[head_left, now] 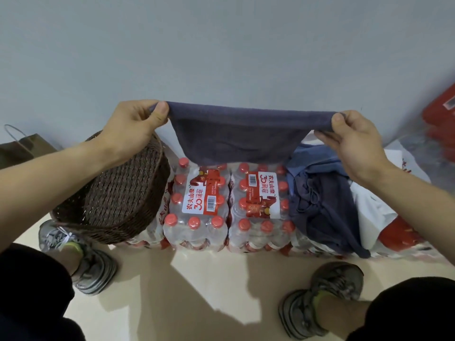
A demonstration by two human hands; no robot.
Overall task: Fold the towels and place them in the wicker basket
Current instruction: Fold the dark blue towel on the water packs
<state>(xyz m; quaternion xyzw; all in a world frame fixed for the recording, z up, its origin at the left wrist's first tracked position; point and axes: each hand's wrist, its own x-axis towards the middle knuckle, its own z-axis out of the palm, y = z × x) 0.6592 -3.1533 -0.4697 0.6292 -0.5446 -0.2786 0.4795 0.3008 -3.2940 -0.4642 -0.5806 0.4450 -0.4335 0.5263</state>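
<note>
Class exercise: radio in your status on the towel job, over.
Left hand and right hand each pinch a top corner of dark towel, held up. Wicker basket at left. Unfolded towels at right. Nothing blocking.

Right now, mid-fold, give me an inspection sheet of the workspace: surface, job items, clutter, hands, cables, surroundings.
Surface: shrink-wrapped packs of bottled water serve as the work surface, standing on a pale floor.
Job's things: dark towel held stretched in the air; wicker basket on the packs at left, its inside not visible; pile of unfolded towels on the packs at right.
Clutter: brown paper bag far left; white and red plastic bags at right.
Hands: left hand and right hand each pinch a top corner of the dark towel.
Cables: nothing seen.
Surroundings: plain grey wall; red boxes, blurred, at far right.
</note>
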